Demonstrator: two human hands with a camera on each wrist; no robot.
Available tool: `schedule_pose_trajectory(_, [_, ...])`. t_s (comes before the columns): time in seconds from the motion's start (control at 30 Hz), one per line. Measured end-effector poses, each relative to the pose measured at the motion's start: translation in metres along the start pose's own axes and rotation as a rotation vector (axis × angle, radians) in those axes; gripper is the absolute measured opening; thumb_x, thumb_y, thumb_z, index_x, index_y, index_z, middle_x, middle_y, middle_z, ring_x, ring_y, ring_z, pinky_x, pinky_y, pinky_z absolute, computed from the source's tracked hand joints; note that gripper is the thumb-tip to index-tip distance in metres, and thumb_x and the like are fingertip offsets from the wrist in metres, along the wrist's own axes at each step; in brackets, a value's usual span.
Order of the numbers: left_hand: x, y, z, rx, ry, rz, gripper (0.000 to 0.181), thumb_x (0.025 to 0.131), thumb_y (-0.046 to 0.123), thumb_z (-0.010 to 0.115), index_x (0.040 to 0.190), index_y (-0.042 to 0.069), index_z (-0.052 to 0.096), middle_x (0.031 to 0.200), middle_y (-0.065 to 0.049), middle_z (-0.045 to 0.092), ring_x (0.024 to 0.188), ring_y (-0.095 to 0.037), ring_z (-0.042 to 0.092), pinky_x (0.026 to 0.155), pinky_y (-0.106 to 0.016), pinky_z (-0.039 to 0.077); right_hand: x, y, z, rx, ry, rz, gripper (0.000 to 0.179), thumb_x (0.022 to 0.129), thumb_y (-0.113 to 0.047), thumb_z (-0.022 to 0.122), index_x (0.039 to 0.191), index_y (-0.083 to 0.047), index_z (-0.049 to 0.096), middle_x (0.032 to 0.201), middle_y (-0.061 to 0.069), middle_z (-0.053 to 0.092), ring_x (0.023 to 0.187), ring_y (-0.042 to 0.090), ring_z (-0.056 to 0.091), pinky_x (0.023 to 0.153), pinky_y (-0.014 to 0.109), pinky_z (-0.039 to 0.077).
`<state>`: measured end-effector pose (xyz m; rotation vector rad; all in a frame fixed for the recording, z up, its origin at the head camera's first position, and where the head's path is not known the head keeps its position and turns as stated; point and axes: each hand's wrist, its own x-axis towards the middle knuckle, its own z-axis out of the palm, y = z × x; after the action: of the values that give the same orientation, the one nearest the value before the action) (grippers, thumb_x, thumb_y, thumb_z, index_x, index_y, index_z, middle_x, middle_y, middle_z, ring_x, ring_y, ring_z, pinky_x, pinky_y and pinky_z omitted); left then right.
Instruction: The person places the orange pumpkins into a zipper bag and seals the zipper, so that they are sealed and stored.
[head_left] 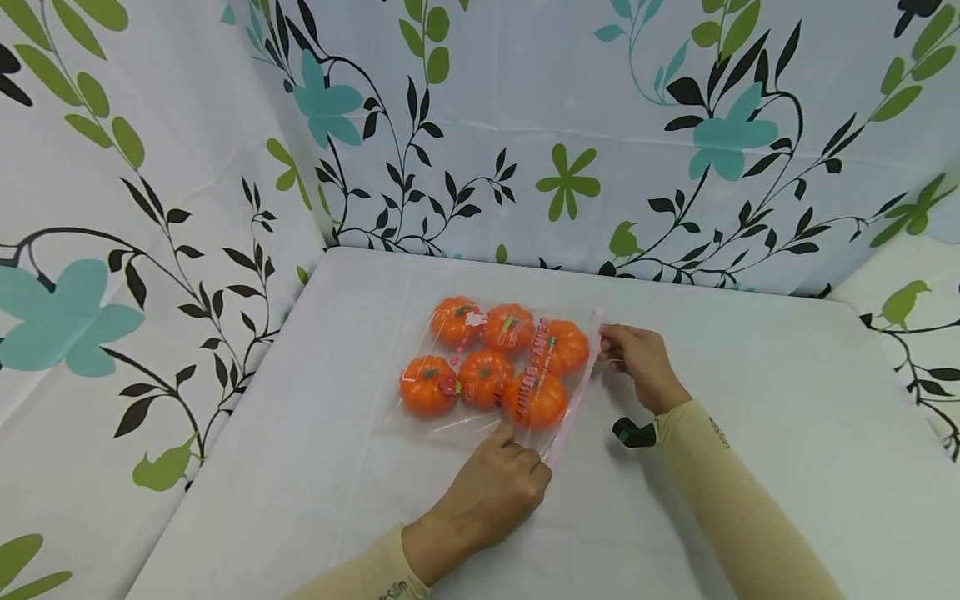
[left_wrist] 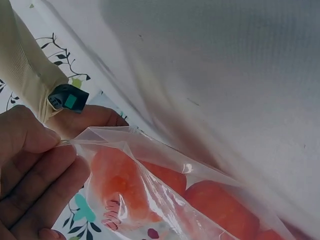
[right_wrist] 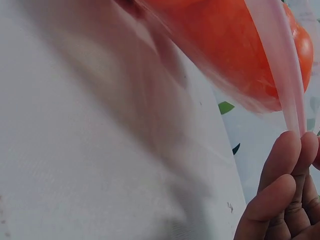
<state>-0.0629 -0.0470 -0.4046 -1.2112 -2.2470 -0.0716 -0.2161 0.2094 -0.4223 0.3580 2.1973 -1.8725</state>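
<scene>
A clear plastic zip bag (head_left: 442, 432) with a pink top strip and printed lettering lies on the white table in the head view. Inside it are several small orange pumpkins (head_left: 427, 386) with green stems, set in two rows. My left hand (head_left: 491, 487) pinches the bag's near edge close to the pink strip. At the far end of that strip, my right hand (head_left: 636, 358) pinches the bag's corner. In the right wrist view the pink strip (right_wrist: 280, 55) runs down to the right hand's fingertips. The left wrist view shows the clear plastic between left thumb and finger.
A white cloth covers the table (head_left: 300, 467). Behind and to the left hangs a white curtain (head_left: 480, 167) printed with leaves and flowers. A small black camera (head_left: 633, 432) sits at my right wrist, beside the beige sleeve (head_left: 735, 492).
</scene>
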Motion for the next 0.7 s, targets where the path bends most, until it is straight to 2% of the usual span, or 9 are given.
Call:
schedule_pose_trajectory(0.27, [0.004, 0.002, -0.013, 0.005, 0.017, 0.014, 0.013, 0.082, 0.011, 0.07, 0.069, 0.016, 0.066, 0.066, 0.003, 0.063, 0.062, -0.012, 0.063, 0.071, -0.03, 0.043, 0.002, -0.006, -0.001, 0.08, 0.008, 0.036, 0.037, 0.101, -0.038, 0.058, 0.111, -0.002, 0.062, 0.089, -0.002, 0.064, 0.086, 0.013, 0.063, 0.076, 0.023, 0.053])
schedule_pose_trajectory(0.5, [0.004, 0.003, -0.014, -0.001, 0.009, 0.002, 0.014, 0.081, 0.013, 0.072, 0.069, 0.016, 0.066, 0.065, 0.004, 0.063, 0.06, -0.011, 0.062, 0.071, -0.03, 0.042, 0.004, -0.007, -0.004, 0.109, -0.016, 0.031, 0.036, 0.101, -0.036, 0.06, 0.108, -0.001, 0.062, 0.084, -0.004, 0.065, 0.083, 0.011, 0.063, 0.074, 0.022, 0.052])
schedule_pose_trajectory(0.57, [0.004, 0.004, -0.013, -0.001, -0.01, -0.003, 0.014, 0.082, 0.014, 0.072, 0.069, 0.017, 0.066, 0.065, 0.004, 0.063, 0.06, -0.01, 0.062, 0.071, -0.03, 0.042, 0.006, -0.004, -0.004, 0.121, -0.029, 0.041, 0.036, 0.101, -0.036, 0.06, 0.108, -0.001, 0.062, 0.084, -0.004, 0.065, 0.084, 0.012, 0.062, 0.074, 0.022, 0.051])
schedule_pose_trajectory(0.7, [0.008, 0.009, -0.005, 0.04, -0.113, 0.017, 0.017, 0.084, 0.015, 0.071, 0.069, 0.02, 0.065, 0.065, 0.006, 0.062, 0.06, -0.008, 0.06, 0.067, -0.028, 0.039, 0.011, 0.004, -0.005, 0.109, -0.047, 0.065, 0.039, 0.102, -0.037, 0.058, 0.116, 0.0, 0.06, 0.088, -0.003, 0.063, 0.086, 0.013, 0.06, 0.076, 0.021, 0.05])
